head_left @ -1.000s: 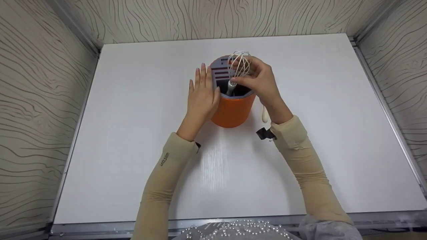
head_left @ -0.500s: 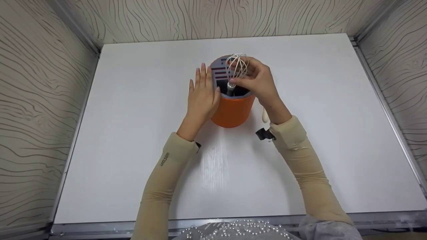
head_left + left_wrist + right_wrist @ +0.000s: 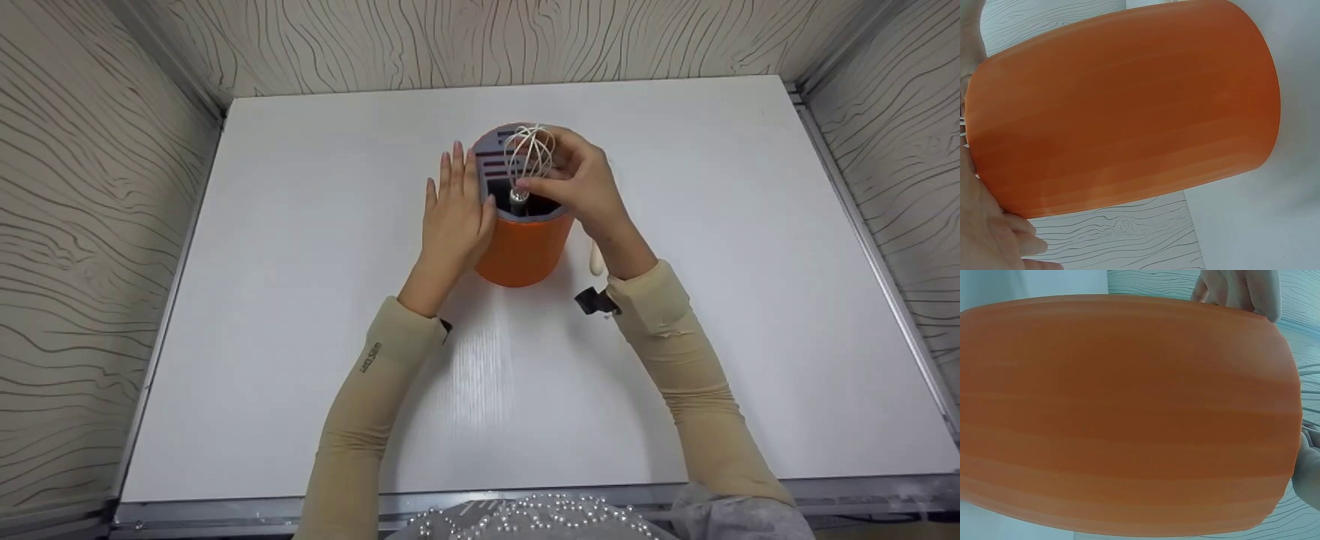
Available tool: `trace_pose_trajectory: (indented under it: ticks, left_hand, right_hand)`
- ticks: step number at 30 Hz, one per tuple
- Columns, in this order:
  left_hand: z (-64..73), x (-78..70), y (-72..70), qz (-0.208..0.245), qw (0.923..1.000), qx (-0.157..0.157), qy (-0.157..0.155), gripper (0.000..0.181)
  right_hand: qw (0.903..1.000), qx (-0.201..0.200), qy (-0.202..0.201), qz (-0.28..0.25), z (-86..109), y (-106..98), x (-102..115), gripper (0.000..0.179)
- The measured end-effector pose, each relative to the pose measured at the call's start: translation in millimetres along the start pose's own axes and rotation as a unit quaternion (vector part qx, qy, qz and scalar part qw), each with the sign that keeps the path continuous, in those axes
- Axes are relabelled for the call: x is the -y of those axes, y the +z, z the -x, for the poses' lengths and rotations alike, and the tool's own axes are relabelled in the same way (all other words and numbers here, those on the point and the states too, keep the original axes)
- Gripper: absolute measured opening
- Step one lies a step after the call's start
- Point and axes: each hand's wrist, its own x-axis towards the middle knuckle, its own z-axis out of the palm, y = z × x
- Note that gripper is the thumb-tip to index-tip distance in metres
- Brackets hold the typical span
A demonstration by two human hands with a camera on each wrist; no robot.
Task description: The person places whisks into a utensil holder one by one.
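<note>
An orange utensil holder [image 3: 521, 255] with a grey slotted top stands upright on the white table. Against its left side rests my left hand [image 3: 454, 225], fingers straight and pointing away from me. My right hand [image 3: 589, 180] holds a whisk [image 3: 529, 150] by its wire head between thumb and fingers. The whisk's handle points down into the holder's dark front opening, its lower end hidden inside. In the left wrist view the holder's orange wall [image 3: 1129, 107] fills most of the picture. The right wrist view shows the whisk's wires [image 3: 1310, 391] just past the rim.
A pale, rounded handle-like piece [image 3: 596, 260] lies on the table [image 3: 300, 300] right of the holder, partly hidden by my right wrist. Wood-patterned panels [image 3: 450, 45] close off the back and sides.
The whisk has gone a little lower into the holder and slightly left, now more upright. My right hand has moved slightly with it; the left hand and the holder have stayed put.
</note>
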Motion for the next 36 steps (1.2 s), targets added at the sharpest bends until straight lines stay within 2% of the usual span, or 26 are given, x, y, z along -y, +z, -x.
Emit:
trace_pose_trajectory:
  ticks: [5,9,27,32,36]
  left_hand:
    - [0.2,0.5,0.0,0.004,1.0000,0.003,-0.001,0.064]
    - [0.0,0.6,-0.2,0.005,1.0000,0.004,-0.001,0.064]
    - [-0.5,-0.2,-0.2,-0.004,0.9999,0.011,-0.002,0.064]
    - [-0.3,-0.4,-0.5,-0.005,0.9999,0.012,-0.004,0.064]
    - [-0.3,-0.5,-0.5,-0.002,1.0000,0.008,-0.004,0.064]
  right_hand:
    - [0.9999,0.004,0.003,-0.013,-0.8,0,-1,0.058]
    - [1.0000,0.006,-0.005,-0.003,-1.4,0,-1,0.060]
    - [0.9994,0.021,-0.028,0.000,0.4,0,-5,0.048]
    - [0.9994,0.009,-0.032,0.008,3.5,-4,-7,0.044]
    - [0.9984,-0.037,-0.035,-0.023,8.0,-14,-9,0.037]
